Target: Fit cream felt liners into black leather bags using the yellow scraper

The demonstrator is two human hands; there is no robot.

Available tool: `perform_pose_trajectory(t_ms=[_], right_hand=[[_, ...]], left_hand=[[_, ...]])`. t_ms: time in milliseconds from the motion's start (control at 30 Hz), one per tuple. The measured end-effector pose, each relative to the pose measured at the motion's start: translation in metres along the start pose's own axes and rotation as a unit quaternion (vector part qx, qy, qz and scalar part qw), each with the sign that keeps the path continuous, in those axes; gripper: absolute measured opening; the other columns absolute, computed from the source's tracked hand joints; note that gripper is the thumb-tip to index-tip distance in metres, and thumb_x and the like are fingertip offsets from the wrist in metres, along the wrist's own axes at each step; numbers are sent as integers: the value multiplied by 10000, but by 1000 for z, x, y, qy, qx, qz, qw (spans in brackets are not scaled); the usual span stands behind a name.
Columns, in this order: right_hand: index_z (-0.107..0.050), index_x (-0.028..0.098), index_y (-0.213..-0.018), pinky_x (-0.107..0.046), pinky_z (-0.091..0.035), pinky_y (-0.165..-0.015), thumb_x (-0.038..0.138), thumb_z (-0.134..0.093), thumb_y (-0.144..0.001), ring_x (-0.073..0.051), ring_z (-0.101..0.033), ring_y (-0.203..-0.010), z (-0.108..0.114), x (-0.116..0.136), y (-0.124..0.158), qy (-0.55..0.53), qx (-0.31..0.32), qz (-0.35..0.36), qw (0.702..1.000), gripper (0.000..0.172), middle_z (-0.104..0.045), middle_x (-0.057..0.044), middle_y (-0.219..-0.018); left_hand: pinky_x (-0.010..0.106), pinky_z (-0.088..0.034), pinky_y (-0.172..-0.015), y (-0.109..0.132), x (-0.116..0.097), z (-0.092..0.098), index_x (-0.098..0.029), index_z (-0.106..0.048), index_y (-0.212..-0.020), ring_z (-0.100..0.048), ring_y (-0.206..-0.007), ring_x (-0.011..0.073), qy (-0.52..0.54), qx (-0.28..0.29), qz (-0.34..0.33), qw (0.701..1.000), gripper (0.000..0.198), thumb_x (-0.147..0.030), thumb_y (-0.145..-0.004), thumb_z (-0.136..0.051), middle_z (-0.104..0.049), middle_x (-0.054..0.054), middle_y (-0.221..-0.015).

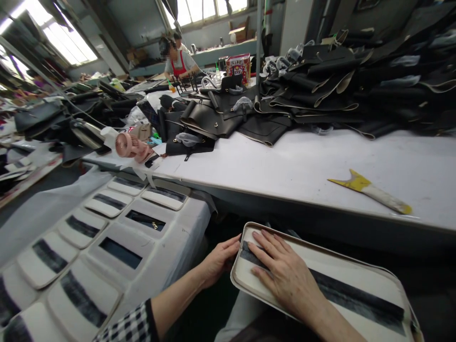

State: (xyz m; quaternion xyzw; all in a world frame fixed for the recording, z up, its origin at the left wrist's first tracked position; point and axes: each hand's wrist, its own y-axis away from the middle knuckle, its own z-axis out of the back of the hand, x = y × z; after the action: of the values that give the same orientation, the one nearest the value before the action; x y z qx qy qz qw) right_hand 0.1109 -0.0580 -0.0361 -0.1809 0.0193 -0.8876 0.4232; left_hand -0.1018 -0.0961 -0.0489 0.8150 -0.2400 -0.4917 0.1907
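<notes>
A cream leather panel (356, 278) with a dark glued stripe along its middle lies across my lap, below the table's front edge. My right hand (281, 270) rests flat on its left end, fingers stretched out over the stripe. My left hand (219, 259) holds the panel's left edge, fingers curled round the rim. To my left, several similar cream panels (107, 202) with dark stripes or slots lie in rows on a white-covered surface (185, 237).
A white worktable (302, 166) stands ahead with a yellow-tipped scraper (370, 190) on it. Piles of black leather pieces (338, 80) fill the back right. A pink handheld fan (130, 146) lies at the left. A person in a red apron (178, 61) works far back.
</notes>
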Motion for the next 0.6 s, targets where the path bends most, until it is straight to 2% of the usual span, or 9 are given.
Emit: perform_pose_trajectory(t_ms=[167,400,500,600], right_hand=[[-452,284,-1419,-476,-369,-1124,372,-544,-928,-255,-335,-1402,2,-1,-1,-20,0,-6,1000,507,-376,-27,-1523],[-442,282,-1419,-472,-308,-1161,371,-508,-945,-242,-290,-1423,8,1,-3,-57,27,-25,998,487,-359,-22,-1534],[-452,289,-1406,-457,-265,-1180,389,-491,-953,-232,-268,-1432,10,1,-3,-82,32,-36,995,465,-362,-14,-1533],[-472,301,-1380,-429,-226,-1195,430,-464,-966,-218,-263,-1433,12,0,-3,-111,35,-48,992,434,-360,4,-1535]], left_hand=[[263,-484,-723,-3,-18,9,-265,-526,-1367,-615,-1041,234,-76,35,53,995,563,-396,-842,-681,-658,88,-1204],[323,-515,-763,-7,-24,11,-290,-458,-1413,-588,-1116,262,-105,71,68,990,579,-375,-872,-645,-629,93,-1263],[314,-513,-769,-9,-20,13,-291,-439,-1425,-598,-1117,259,-119,63,68,989,581,-374,-882,-629,-625,85,-1281],[381,-502,-885,-12,-15,15,-283,-440,-1426,-579,-1171,282,-152,43,57,986,590,-393,-878,-628,-600,73,-1332]])
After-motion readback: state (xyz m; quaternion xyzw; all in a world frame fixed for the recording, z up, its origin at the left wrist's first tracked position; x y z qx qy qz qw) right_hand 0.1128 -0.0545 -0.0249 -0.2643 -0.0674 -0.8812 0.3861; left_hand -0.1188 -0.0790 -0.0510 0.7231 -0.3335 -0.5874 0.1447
